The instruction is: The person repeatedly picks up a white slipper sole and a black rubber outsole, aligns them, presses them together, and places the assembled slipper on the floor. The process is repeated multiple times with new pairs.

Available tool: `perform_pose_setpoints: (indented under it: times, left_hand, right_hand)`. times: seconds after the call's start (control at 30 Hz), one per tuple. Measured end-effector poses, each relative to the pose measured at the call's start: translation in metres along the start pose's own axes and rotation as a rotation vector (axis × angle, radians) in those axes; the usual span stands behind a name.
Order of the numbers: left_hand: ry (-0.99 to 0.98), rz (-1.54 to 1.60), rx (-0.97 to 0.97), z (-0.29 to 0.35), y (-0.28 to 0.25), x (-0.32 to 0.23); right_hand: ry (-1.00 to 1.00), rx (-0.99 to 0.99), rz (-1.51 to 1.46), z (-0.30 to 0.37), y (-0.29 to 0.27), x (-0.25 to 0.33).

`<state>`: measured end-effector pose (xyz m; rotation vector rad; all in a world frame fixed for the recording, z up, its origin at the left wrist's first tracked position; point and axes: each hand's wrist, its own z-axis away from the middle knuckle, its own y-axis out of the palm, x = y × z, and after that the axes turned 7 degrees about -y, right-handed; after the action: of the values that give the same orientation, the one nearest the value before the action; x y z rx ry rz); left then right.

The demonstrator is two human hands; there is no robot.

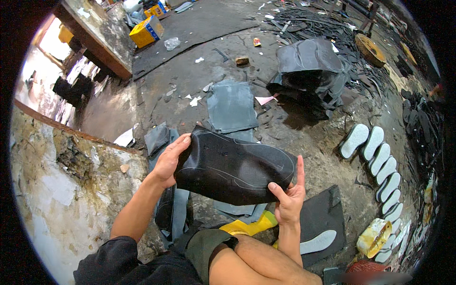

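Observation:
A black rubber sheet point(228, 166) is held up in front of me, bent a little, with pale sole-shaped outlines drawn on it. My left hand point(170, 160) grips its left end, thumb on top. At the right end, my right hand point(290, 197) pinches the near corner with the thumb, its index finger stretched up along the edge. Below and beyond the sheet, a grey square sheet point(231, 105) lies on the floor. Near my right forearm, a white sole point(318, 242) rests on a dark flat mat point(327, 213).
A row of white-topped soles point(380, 159) curves along the right. Beyond stands a stack of bent black sheets point(311, 59) before heaped dark strips point(308, 23). A yellowish tub point(375, 237) sits at lower right, a yellow box point(146, 32) at far left. A stained wall point(57, 190) borders my left.

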<state>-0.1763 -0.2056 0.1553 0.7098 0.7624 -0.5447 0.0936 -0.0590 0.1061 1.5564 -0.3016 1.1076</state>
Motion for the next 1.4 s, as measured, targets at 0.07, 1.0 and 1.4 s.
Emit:
perform_pose_setpoints:
  times: [0.07, 1.0, 1.4]
  left_hand:
    - [0.005, -0.009, -0.006, 0.001, 0.004, 0.002]
    - [-0.165, -0.100, 0.100, -0.005, -0.002, 0.017]
    - [-0.093, -0.253, -0.060, -0.012, -0.028, 0.031]
  right_hand:
    - [-0.048, -0.014, 0.047, 0.004, 0.003, 0.010]
    - [0.257, -0.135, 0.035, 0.007, -0.019, 0.005]
    - [0.209, 0.013, 0.220, 0.016, -0.017, -0.014]
